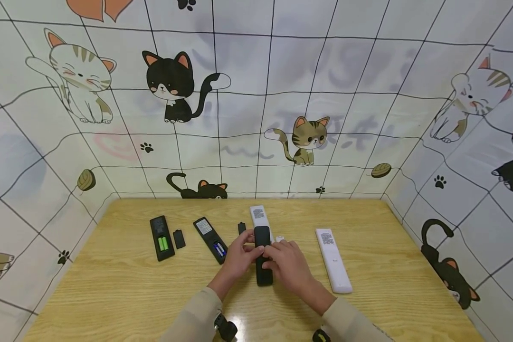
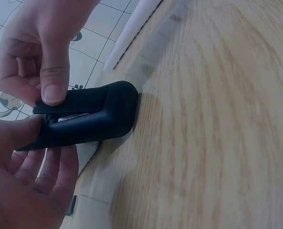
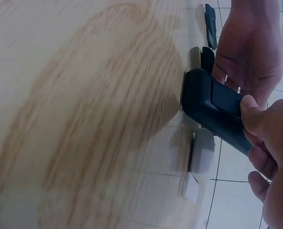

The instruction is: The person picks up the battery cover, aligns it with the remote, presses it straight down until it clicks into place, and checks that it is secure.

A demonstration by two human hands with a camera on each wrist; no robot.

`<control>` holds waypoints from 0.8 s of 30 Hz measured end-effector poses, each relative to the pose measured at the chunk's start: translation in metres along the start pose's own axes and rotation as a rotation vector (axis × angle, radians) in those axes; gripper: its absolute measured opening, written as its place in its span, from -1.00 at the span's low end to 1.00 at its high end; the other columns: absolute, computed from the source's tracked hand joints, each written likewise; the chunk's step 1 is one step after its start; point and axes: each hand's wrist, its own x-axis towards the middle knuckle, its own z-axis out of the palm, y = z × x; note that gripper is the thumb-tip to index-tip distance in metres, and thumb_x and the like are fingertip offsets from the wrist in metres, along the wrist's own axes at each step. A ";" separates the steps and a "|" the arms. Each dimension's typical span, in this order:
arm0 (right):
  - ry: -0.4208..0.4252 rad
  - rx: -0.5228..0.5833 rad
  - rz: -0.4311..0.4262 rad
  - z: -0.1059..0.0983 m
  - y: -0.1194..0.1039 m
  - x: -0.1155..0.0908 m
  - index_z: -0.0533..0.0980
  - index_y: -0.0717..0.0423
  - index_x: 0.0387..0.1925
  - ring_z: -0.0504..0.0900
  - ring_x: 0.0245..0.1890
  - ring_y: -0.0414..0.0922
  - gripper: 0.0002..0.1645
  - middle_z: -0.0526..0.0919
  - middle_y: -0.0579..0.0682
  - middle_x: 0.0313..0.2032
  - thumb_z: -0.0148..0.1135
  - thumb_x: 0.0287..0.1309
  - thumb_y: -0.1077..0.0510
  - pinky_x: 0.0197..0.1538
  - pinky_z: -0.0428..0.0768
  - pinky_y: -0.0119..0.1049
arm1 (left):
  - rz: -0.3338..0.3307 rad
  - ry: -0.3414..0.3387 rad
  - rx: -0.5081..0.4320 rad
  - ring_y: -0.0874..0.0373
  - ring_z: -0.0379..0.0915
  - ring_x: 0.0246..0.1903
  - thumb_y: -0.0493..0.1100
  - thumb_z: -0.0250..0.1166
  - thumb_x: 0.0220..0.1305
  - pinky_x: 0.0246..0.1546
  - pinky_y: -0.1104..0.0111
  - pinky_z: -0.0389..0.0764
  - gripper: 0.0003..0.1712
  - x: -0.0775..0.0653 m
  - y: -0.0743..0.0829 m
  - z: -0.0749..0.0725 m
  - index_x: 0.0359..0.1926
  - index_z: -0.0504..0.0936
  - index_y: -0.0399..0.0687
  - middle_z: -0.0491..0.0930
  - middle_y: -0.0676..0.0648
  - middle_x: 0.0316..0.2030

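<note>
A black remote control point(image 1: 263, 278) is gripped by my left hand point(image 1: 239, 256), its lower end toward me and close to or touching the table. My right hand point(image 1: 288, 266) pinches the remote's black battery cover point(image 2: 82, 99) between thumb and fingers. In the left wrist view the cover is tilted up from the remote, and a battery point(image 2: 72, 117) shows in the gap. From the right wrist view, the right thumb point(image 3: 250, 107) rests on the cover's end. Behind the black remote, partly hidden, lies a white remote point(image 1: 259, 214).
To the left lie a black remote point(image 1: 157, 228) with green batteries point(image 1: 163, 243), a loose cover point(image 1: 179, 239), and another black remote point(image 1: 209, 232) with blue batteries point(image 1: 219, 249). Another dark cover point(image 1: 241, 228) lies behind the left hand. A white remote point(image 1: 333, 261) lies right.
</note>
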 end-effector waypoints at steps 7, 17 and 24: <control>0.024 -0.024 -0.040 -0.002 0.000 0.002 0.56 -0.14 -0.35 0.46 -0.41 -0.21 -0.73 0.58 -0.23 -0.45 0.48 -0.09 -0.05 -0.26 0.41 -0.27 | 0.013 -0.023 -0.033 -0.11 0.64 -0.11 -0.35 0.26 0.28 -0.27 0.14 0.70 -0.41 0.000 0.004 0.000 0.32 0.35 -0.24 0.52 -0.37 0.03; -0.008 -0.042 -0.028 -0.001 -0.001 -0.001 0.57 -0.15 -0.31 0.43 -0.39 -0.21 -0.72 0.58 -0.23 -0.41 0.46 -0.07 -0.07 -0.24 0.41 -0.28 | 0.012 -0.013 -0.024 -0.01 0.65 -0.11 -0.26 0.30 0.28 -0.29 0.25 0.70 -0.41 -0.001 -0.001 0.001 0.32 0.38 -0.09 0.53 -0.26 0.02; -0.008 -0.039 0.000 -0.002 -0.001 -0.002 0.54 -0.15 -0.35 0.47 -0.37 -0.22 -0.67 0.58 -0.25 -0.41 0.47 -0.12 -0.12 -0.23 0.41 -0.28 | 0.025 -0.019 -0.027 -0.09 0.64 -0.08 -0.28 0.28 0.30 -0.27 0.19 0.70 -0.40 0.000 -0.003 0.000 0.33 0.35 -0.17 0.52 -0.32 0.03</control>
